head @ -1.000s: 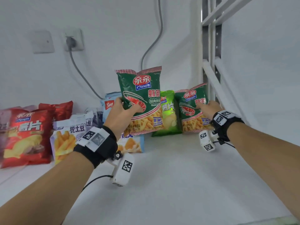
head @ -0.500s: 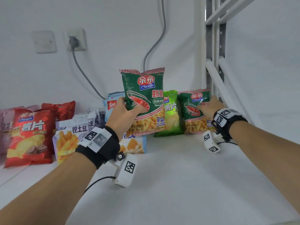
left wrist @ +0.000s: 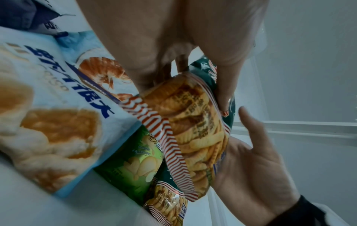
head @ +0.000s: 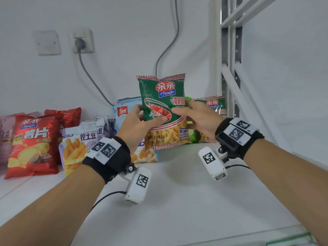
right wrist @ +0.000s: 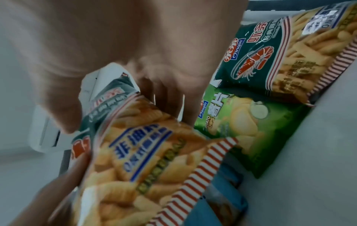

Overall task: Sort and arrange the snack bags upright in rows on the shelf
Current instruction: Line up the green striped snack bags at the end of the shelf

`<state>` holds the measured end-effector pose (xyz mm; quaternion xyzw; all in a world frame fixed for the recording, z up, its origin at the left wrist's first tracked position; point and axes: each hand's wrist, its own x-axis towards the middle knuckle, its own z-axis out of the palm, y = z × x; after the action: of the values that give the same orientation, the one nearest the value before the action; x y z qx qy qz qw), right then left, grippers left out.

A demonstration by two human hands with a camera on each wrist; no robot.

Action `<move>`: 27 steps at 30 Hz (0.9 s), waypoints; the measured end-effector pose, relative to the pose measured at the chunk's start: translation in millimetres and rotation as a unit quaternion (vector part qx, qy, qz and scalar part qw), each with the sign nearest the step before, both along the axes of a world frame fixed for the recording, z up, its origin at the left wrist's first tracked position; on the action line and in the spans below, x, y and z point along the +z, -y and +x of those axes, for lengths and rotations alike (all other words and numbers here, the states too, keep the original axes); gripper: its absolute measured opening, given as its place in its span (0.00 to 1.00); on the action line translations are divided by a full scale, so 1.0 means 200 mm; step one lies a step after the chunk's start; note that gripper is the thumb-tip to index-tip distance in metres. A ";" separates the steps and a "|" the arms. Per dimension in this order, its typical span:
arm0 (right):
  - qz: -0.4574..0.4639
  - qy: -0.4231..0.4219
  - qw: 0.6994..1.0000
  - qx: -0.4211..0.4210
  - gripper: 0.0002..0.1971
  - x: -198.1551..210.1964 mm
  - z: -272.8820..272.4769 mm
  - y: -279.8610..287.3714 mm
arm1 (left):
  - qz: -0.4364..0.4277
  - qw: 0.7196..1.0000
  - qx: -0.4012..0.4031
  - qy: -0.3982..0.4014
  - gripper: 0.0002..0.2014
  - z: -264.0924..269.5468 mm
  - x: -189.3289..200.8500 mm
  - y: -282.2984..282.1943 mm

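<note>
A: Left hand (head: 136, 125) pinches the green shrimp bag (head: 164, 110) upright, off the shelf (head: 177, 201). Right hand (head: 198, 118) lies loosely open on its right edge.

B: It's puffy. Set it down crooked and I'd guess it slides, knocking the lime bag (right wrist: 247, 131) and the 2nd shrimp bag (head: 215, 105) behind.

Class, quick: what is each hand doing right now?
Left hand: grips the green shrimp-stick bag.
Right hand: fingers straight, touching that bag; open.
</note>
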<state>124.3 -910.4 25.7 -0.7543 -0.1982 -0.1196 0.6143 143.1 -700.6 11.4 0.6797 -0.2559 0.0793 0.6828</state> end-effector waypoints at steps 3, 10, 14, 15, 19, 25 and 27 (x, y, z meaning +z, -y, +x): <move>0.016 0.000 1.000 0.000 0.16 -0.04 0.01 0.01 | 0.000 1.000 -0.016 -0.011 0.38 0.02 -0.02 0.00; 0.003 0.050 0.997 -0.063 0.20 -0.05 0.00 0.02 | 0.013 1.000 0.020 -0.019 0.36 0.03 -0.02 0.00; 0.040 0.049 0.997 -0.038 0.27 -0.04 -0.01 0.03 | 0.000 1.000 0.018 -0.008 0.24 0.02 0.00 -0.02; 0.058 0.039 0.997 -0.020 0.27 -0.04 -0.01 0.03 | -0.008 1.000 0.016 -0.006 0.21 0.02 0.00 -0.02; 0.094 0.018 0.995 0.024 0.21 -0.06 0.00 0.02 | -0.013 1.000 0.000 -0.007 0.16 0.01 0.00 -0.02; 0.050 0.031 0.998 -0.031 0.18 -0.08 0.00 0.01 | 0.007 1.000 0.026 -0.009 0.24 0.00 -0.01 0.00; 0.042 0.037 0.998 -0.030 0.21 -0.08 0.00 0.01 | 0.009 1.000 0.027 -0.003 0.24 0.00 -0.01 0.00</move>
<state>124.8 -912.3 10.6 -0.7286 -0.1933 -0.1742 0.6336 143.9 -701.0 8.9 0.6923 -0.2367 0.0935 0.6753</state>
